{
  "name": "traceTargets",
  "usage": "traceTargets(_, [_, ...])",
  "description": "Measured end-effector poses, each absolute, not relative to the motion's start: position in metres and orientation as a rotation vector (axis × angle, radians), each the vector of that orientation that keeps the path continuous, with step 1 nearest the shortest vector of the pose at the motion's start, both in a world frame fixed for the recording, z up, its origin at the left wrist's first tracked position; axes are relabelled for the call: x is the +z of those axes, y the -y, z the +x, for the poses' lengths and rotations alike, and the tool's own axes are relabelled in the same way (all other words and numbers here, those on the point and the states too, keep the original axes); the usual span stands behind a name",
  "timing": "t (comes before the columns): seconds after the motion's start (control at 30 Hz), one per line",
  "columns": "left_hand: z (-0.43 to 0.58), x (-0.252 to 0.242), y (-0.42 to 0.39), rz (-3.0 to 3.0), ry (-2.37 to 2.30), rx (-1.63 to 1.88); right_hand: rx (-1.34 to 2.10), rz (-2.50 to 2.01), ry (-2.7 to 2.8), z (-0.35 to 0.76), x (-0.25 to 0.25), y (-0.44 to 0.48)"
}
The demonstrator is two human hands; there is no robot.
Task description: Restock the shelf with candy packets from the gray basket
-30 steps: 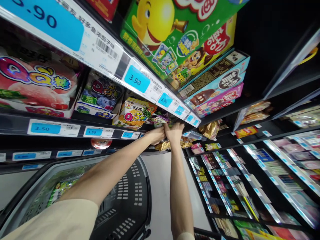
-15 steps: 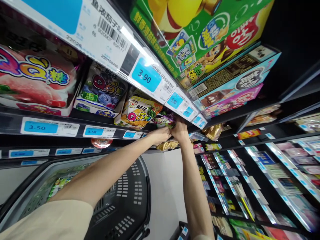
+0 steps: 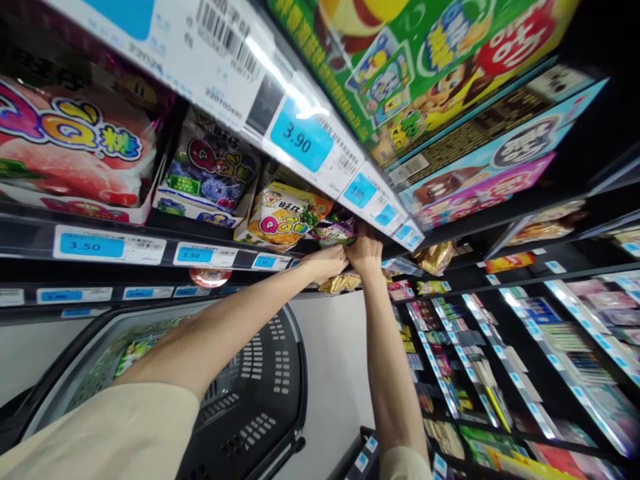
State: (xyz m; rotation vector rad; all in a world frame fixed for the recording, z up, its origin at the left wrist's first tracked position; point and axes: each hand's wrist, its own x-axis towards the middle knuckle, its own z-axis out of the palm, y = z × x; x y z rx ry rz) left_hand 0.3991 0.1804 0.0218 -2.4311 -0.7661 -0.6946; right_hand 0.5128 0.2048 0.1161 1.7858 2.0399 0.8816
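My left hand (image 3: 327, 262) is at the front lip of the candy shelf, its fingers curled inward just below a purple bag of gummy candy (image 3: 336, 231). Close beside it, my right hand (image 3: 365, 252) reaches up at the right of that bag, with its fingers bent and their tips hidden in the shelf's shadow. Both hands look closed, but what lies in them cannot be made out. Left of the bag stands a yellow box of gummy candy (image 3: 280, 217), then a box of blueberry gummy bags (image 3: 213, 163) and pink gummy bags (image 3: 70, 147).
A dark shopping basket (image 3: 270, 400) with a green packet (image 3: 133, 353) inside is below my left arm. An upper shelf edge with price tags (image 3: 300, 143) overhangs the hands, bearing a green snack box (image 3: 380, 87). Gold wrapped packets (image 3: 340, 284) lie just beneath. Stocked racks (image 3: 500, 360) fill the right.
The view has shifted slightly, so shelves and basket appear a little to the right. My hands stay at the same shelf spot, and more of the purple bag shows.
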Motion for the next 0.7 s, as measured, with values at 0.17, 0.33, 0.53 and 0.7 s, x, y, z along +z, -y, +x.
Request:
traceTargets(0.17, [0.393, 0.028, -0.173, -2.498, 0.794, -0.606, 0.910, 1.796, -2.168, 0.518, 0.112, -0.202])
traceTargets(0.33, [0.389, 0.031, -0.171, -2.566, 0.769, -0.518, 0.804, 1.901, -2.228, 0.516, 0.104, -0.209])
traceTargets(0.53, [0.387, 0.035, -0.168, -2.525, 0.719, -0.465, 0.652, 1.705, -2.889, 0.545, 0.097, -0.168])
traceTargets(0.7, [0.392, 0.030, -0.174, -2.493, 0.662, -0.471, 0.984, 2.128, -2.848, 0.533, 0.010, -0.087])
